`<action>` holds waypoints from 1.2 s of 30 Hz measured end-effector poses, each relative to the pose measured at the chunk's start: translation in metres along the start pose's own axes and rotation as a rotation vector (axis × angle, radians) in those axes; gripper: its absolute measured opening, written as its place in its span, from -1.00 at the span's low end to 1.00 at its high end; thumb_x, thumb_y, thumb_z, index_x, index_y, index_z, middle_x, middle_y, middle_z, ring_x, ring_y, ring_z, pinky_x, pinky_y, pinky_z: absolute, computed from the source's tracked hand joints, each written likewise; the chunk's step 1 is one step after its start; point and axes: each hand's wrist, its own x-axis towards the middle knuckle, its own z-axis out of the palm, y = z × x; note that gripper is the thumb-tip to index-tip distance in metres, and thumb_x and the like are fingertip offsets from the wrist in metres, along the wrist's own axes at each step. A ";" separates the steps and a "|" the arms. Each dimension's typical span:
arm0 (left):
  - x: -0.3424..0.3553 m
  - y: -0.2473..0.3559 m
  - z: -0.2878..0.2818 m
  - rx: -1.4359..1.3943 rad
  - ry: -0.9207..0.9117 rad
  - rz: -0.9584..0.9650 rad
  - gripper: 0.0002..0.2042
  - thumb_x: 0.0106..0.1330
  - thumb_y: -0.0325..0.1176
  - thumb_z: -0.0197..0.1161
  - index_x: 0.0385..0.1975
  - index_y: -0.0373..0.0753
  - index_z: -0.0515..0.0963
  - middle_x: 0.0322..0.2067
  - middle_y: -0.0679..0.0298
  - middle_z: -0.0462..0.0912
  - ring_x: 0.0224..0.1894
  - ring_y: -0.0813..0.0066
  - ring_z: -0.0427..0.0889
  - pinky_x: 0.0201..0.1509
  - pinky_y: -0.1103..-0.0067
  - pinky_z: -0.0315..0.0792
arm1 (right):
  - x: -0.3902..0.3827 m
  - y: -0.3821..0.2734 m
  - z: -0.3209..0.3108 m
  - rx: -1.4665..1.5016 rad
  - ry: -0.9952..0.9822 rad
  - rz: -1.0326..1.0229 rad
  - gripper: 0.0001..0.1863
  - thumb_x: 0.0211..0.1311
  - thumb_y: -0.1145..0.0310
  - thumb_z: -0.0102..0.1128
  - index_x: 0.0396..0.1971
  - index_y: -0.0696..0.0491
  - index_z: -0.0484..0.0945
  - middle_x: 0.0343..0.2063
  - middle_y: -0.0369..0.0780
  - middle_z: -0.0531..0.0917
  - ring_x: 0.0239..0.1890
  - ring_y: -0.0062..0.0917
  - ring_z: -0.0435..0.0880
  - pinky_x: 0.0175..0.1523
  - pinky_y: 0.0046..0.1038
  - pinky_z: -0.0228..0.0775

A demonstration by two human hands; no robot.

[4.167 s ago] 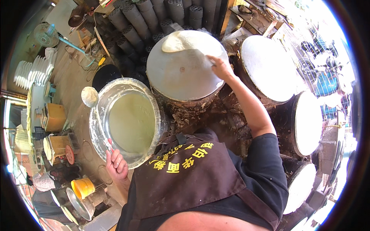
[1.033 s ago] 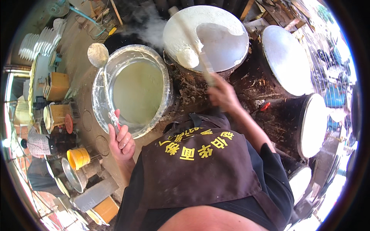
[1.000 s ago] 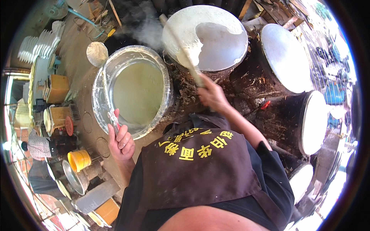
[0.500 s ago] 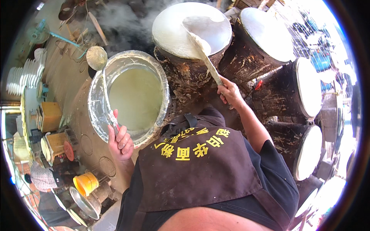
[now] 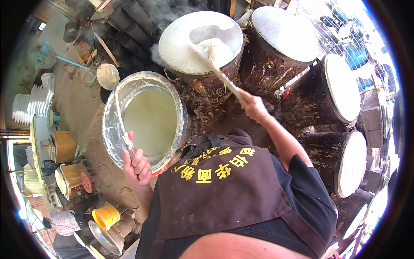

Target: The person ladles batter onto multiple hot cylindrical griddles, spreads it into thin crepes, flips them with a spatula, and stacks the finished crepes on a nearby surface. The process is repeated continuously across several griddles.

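My right hand [image 5: 253,105] grips the handle of a long flat spatula [image 5: 217,64]. Its blade carries a folded white sheet of cooked batter over the round steaming drum [image 5: 174,41] in front of me. My left hand [image 5: 137,162] is closed on the handle of a ladle [image 5: 120,116] that lies across the rim of a big metal basin [image 5: 113,101]. The basin holds pale, creamy liquid batter [image 5: 151,118]. The ladle's round bowl [image 5: 107,76] rests outside the basin's far edge.
More cloth-covered drums [image 5: 284,26] [image 5: 343,86] [image 5: 351,162] ring me on the right, their sides dark and crusted. On the left stand stacked white plates [image 5: 26,105], wooden boxes [image 5: 64,146], a yellow bucket [image 5: 106,216], a metal bowl [image 5: 105,236] and a fan [image 5: 41,56].
My right hand has pulled back and lifted the spatula, gathering the white sheet off the drum's cloth. My left hand moved up to the basin's rim and took the ladle handle.
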 end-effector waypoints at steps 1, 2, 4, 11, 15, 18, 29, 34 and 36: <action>0.000 -0.004 0.001 0.003 0.011 0.008 -0.50 0.53 -0.12 -0.23 0.40 -0.04 -0.07 -0.59 0.35 0.17 -0.74 0.71 0.11 -0.86 0.79 0.09 | 0.006 -0.003 -0.017 0.005 -0.010 0.064 -0.56 0.27 0.37 0.10 0.18 -0.07 0.42 -0.50 -0.07 0.66 -0.54 -0.43 0.66 -0.38 -0.37 0.52; 0.000 -0.008 0.004 0.002 0.023 0.006 -0.50 0.53 -0.12 -0.23 0.40 -0.04 -0.07 -0.60 0.35 0.17 -0.74 0.71 0.11 -0.85 0.79 0.09 | 0.013 -0.008 -0.032 0.097 -0.076 0.215 -0.56 0.30 0.36 0.09 0.20 -0.11 0.41 -0.62 -0.25 0.59 -0.67 -0.64 0.52 -0.54 -0.51 0.48; 0.005 -0.016 0.009 -0.013 0.036 0.000 -0.51 0.53 -0.13 -0.23 0.40 -0.05 -0.06 -0.60 0.36 0.17 -0.74 0.70 0.11 -0.85 0.79 0.10 | 0.034 -0.004 -0.052 0.111 -0.079 0.227 -0.54 0.32 0.34 0.05 0.23 -0.14 0.38 -0.64 -0.31 0.54 -0.72 -0.67 0.48 -0.63 -0.55 0.43; 0.017 -0.039 0.031 0.000 0.076 0.029 -0.49 0.53 -0.13 -0.23 0.40 -0.08 -0.08 -0.60 0.35 0.17 -0.75 0.69 0.13 -0.84 0.77 0.12 | 0.094 0.014 -0.061 -0.020 0.042 -0.040 -0.57 0.33 0.32 0.02 0.19 -0.02 0.41 -0.65 -0.27 0.55 -0.71 -0.67 0.50 -0.68 -0.56 0.39; 0.023 -0.048 0.041 0.005 0.107 0.059 -0.47 0.52 -0.10 -0.23 0.41 -0.07 -0.12 -0.61 0.38 0.16 -0.76 0.72 0.10 -0.85 0.79 0.13 | 0.070 0.044 -0.063 -0.167 -0.007 -0.517 -0.59 0.28 0.41 0.11 0.14 -0.01 0.45 -0.40 -0.02 0.70 -0.52 -0.34 0.70 -0.39 -0.33 0.57; 0.031 -0.055 0.047 0.003 0.109 0.058 -0.47 0.53 -0.11 -0.23 0.41 -0.10 -0.11 -0.61 0.37 0.16 -0.76 0.71 0.10 -0.85 0.79 0.11 | 0.100 0.042 -0.095 -0.163 -0.028 -0.268 -0.61 0.23 0.43 0.12 0.09 0.01 0.49 -0.45 0.04 0.65 -0.50 -0.27 0.70 -0.39 -0.30 0.54; 0.050 -0.070 0.075 -0.005 0.143 0.030 -0.46 0.52 -0.08 -0.23 0.41 -0.03 -0.13 -0.62 0.39 0.15 -0.77 0.76 0.07 -0.86 0.81 0.12 | 0.173 0.067 -0.100 -0.286 0.083 -0.495 -0.65 0.25 0.42 0.11 0.05 -0.01 0.50 -0.56 -0.03 0.65 -0.60 -0.27 0.67 -0.49 -0.23 0.50; 0.068 -0.075 0.094 -0.005 0.178 0.004 -0.47 0.53 -0.11 -0.22 0.42 -0.04 -0.14 -0.63 0.38 0.14 -0.76 0.74 0.08 -0.86 0.79 0.08 | 0.264 0.054 -0.105 -0.405 0.171 -0.430 -0.73 0.29 0.40 -0.03 -0.06 0.03 0.52 -0.47 0.04 0.65 -0.40 -0.14 0.69 -0.30 -0.17 0.54; 0.072 -0.078 0.100 -0.031 0.176 -0.004 -0.47 0.53 -0.11 -0.22 0.42 -0.03 -0.14 -0.63 0.39 0.14 -0.77 0.74 0.08 -0.86 0.79 0.08 | 0.284 0.027 -0.102 -0.488 0.124 -0.325 -0.75 0.29 0.40 -0.05 -0.08 0.03 0.54 -0.43 0.01 0.66 -0.35 -0.20 0.71 -0.31 -0.20 0.56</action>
